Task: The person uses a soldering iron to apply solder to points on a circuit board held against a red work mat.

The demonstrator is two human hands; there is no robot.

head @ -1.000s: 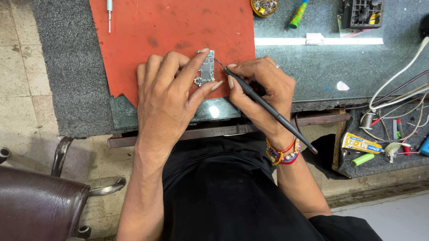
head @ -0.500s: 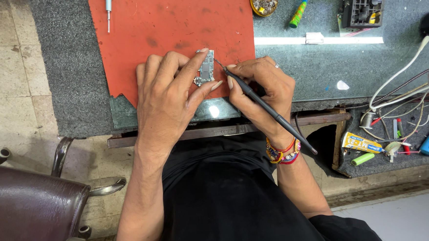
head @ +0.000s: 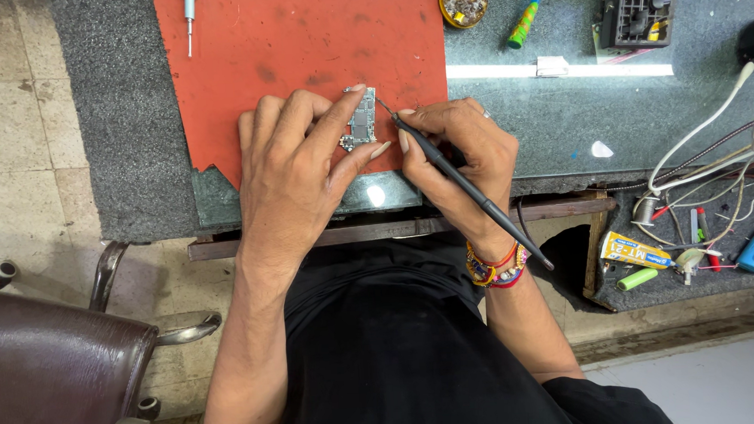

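A left hand [head: 293, 169] pinned a small circuit board [head: 361, 118] with curled fingertips at the near edge of a red mat [head: 299, 44], while the right hand [head: 456, 152] gripped a slim black tool [head: 471, 194], tip at the board. A screwdriver [head: 188, 11] lay beyond.

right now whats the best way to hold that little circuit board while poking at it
Pinch the small circuit board by its long edges from the left side, as the left hand does. It lies flat on the red mat, and that leaves its right edge free for the probe in the right hand.
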